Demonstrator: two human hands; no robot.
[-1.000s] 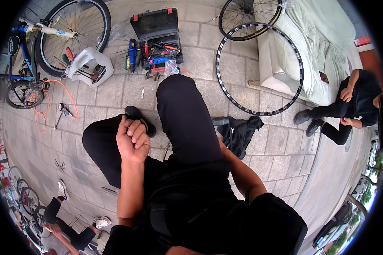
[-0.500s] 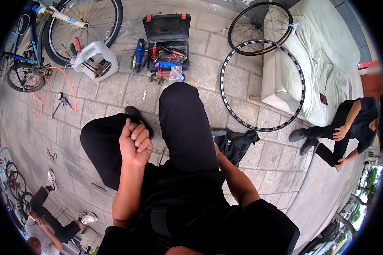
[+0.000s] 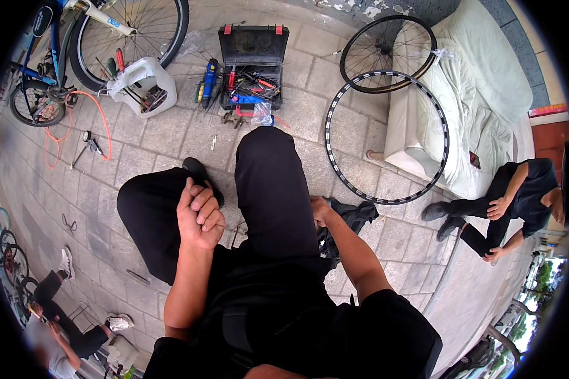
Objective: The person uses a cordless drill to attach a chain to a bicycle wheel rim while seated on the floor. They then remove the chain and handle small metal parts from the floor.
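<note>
My left hand [image 3: 200, 213] is raised over my lap with the palm up and the fingers curled in. Whether something small sits inside the curl is hidden. Against the outer side of my right thigh [image 3: 275, 189] is my right hand [image 3: 321, 210], its fingers bent and partly covered by the leg. What it grips, if anything, does not show. Below and beside that hand a black bundle of cloth [image 3: 354, 218] lies on the paving. Past my knees stands an opened black toolbox [image 3: 251, 47] packed with hand tools.
A cut white plastic jug [image 3: 161, 88] of tools stands by a blue bicycle [image 3: 54, 50]. A bare rim [image 3: 446, 136] and a spoked wheel [image 3: 433, 38] lean on a covered sofa [image 3: 480, 82]. An orange hose [image 3: 107, 126] loops on the left. People sit at right and lower left.
My right hand has come up and forward beside the thigh, where it was mostly hidden before. The left hand keeps its curled pose. The whole view has shifted slightly.
</note>
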